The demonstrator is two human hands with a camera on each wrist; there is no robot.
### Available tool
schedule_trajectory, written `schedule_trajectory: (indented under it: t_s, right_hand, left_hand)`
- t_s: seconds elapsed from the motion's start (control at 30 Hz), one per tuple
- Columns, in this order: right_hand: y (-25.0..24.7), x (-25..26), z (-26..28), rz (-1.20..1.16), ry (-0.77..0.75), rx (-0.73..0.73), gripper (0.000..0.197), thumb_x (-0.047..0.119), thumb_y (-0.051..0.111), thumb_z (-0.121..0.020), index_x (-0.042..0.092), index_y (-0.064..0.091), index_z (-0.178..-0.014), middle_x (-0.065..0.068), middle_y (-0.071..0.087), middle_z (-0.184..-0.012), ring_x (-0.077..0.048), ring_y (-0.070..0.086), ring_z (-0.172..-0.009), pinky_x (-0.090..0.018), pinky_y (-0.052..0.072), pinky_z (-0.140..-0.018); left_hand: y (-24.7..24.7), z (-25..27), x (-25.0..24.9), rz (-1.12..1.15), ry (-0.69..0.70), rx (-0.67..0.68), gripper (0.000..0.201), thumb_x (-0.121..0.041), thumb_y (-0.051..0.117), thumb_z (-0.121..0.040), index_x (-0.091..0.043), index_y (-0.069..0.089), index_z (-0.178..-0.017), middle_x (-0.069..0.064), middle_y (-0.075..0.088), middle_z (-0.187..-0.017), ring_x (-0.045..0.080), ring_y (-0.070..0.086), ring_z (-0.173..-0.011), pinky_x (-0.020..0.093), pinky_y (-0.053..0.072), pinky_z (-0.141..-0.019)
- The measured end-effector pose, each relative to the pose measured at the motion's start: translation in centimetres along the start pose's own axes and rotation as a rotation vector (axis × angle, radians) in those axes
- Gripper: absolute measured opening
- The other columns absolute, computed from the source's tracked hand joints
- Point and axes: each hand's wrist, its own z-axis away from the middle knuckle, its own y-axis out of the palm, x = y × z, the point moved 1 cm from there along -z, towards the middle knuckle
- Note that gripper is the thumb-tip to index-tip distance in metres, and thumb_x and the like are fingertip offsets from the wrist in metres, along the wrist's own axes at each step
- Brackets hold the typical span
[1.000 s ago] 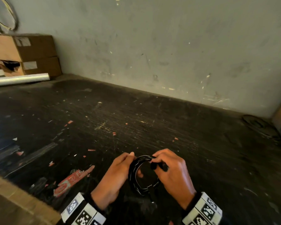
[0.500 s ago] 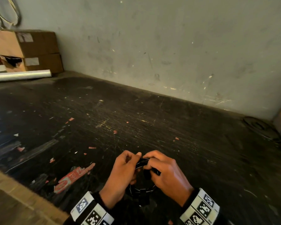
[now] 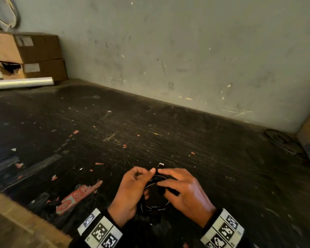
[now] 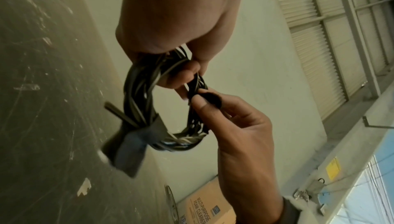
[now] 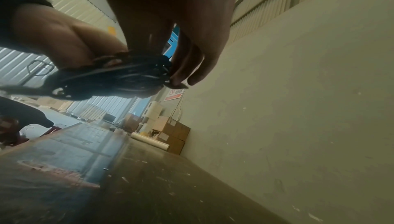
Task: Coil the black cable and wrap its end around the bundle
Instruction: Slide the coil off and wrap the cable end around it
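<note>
You are gripping coiled black cable (image 4: 138, 96) in left hand (image 3: 132, 190); right hand (image 4: 238, 126) pinching cable end (image 4: 210, 100). Keep loops tight, winding end snug around bundle beside left thumb.

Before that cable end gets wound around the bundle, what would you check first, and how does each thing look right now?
1. Coil formed: ok. The black cable lies in several loops.
2. Left hand holds the bundle: ok. Its fingers are curled round the loops.
3. Right hand has the working piece: ok. Thumb and fingers pinch a black part at the loops.
4. Loops tidy: not ok. Strands cross and splay near the bottom.
5. Enough free end left to wrap: cannot tell. Its length is hidden by the fingers.
6. Bundle clear of the dark table: cannot tell from these views.
</note>
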Motion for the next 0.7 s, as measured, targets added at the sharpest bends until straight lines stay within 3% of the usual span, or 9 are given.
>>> schedule_trajectory:
  t_s: [0.13,0.23,0.33,0.43,0.5,0.6,0.7]
  right_hand:
    - [-0.4,0.0,0.4,-0.033,0.051,-0.049,0.025,0.034,0.054,-0.086,0.027,0.069,-0.105,0.011,0.062,-0.120,0.004,0.049,-0.116,-0.014,0.039,-0.094]
    - [-0.5,0.1,0.0,-0.167,0.124,-0.092,0.021,0.032,0.061,-0.083,0.028,0.071,-0.102,0.017,0.056,-0.119,0.004,0.051,-0.115,-0.014,0.043,-0.096]
    - [-0.4,0.3,-0.6,-0.338,0.289,-0.158,0.015,0.024,0.073,-0.079,0.030,0.074,-0.093,0.019,0.054,-0.122,0.004,0.052,-0.116,-0.010,0.042,-0.098]
    - [-0.3,0.4,-0.9,-0.581,0.460,-0.191,0.015,0.012,0.074,-0.078,0.021,0.076,-0.090,0.009,0.069,-0.107,-0.003,0.065,-0.103,-0.027,0.053,-0.095]
    - [-0.3,0.6,-1.1,-0.668,0.515,-0.201,0.015,0.007,0.073,-0.079,0.014,0.076,-0.092,0.002,0.074,-0.100,-0.007,0.070,-0.095,-0.033,0.057,-0.089]
    - [-0.3,0.8,-1.3,-0.675,0.510,-0.201,0.015,0.003,0.071,-0.080,0.010,0.076,-0.092,0.000,0.074,-0.100,-0.007,0.070,-0.095,-0.029,0.057,-0.087]
    - [-0.3,0.9,-1.4,-0.690,0.501,-0.219,0.012,0.003,0.073,-0.078,0.009,0.076,-0.087,0.000,0.074,-0.097,-0.007,0.070,-0.092,-0.023,0.057,-0.083]
  left_hand:
    - [-0.1,0.1,0.0,0.010,0.037,-0.037,0.014,-0.017,0.064,-0.087,-0.007,0.069,-0.096,0.003,0.067,-0.062,0.008,0.052,-0.043,0.021,0.039,-0.039]
    - [0.2,0.5,0.1,-0.060,0.098,-0.023,0.015,-0.018,0.062,-0.088,-0.011,0.074,-0.091,0.006,0.069,-0.069,0.010,0.053,-0.048,0.022,0.039,-0.042]
    - [0.7,1.1,0.1,-0.075,0.167,-0.037,0.014,-0.018,0.063,-0.088,-0.013,0.076,-0.086,0.006,0.069,-0.069,0.008,0.050,-0.045,0.020,0.036,-0.040]
    - [0.7,1.4,0.1,-0.083,0.234,-0.049,0.013,-0.016,0.063,-0.087,-0.013,0.075,-0.087,0.007,0.071,-0.072,0.007,0.052,-0.049,0.021,0.038,-0.042]
    - [0.6,1.4,0.3,-0.112,0.238,-0.045,0.012,-0.018,0.063,-0.087,-0.015,0.075,-0.086,0.011,0.071,-0.076,0.009,0.052,-0.050,0.022,0.040,-0.043]
    - [0.3,1.3,0.5,-0.128,0.200,-0.020,0.015,-0.021,0.062,-0.088,-0.015,0.075,-0.084,0.017,0.069,-0.078,0.013,0.050,-0.052,0.024,0.039,-0.044]
    - [0.0,1.4,0.4,-0.131,0.225,0.027,0.020,-0.025,0.061,-0.087,-0.013,0.075,-0.078,0.017,0.064,-0.068,0.014,0.047,-0.050,0.024,0.036,-0.044]
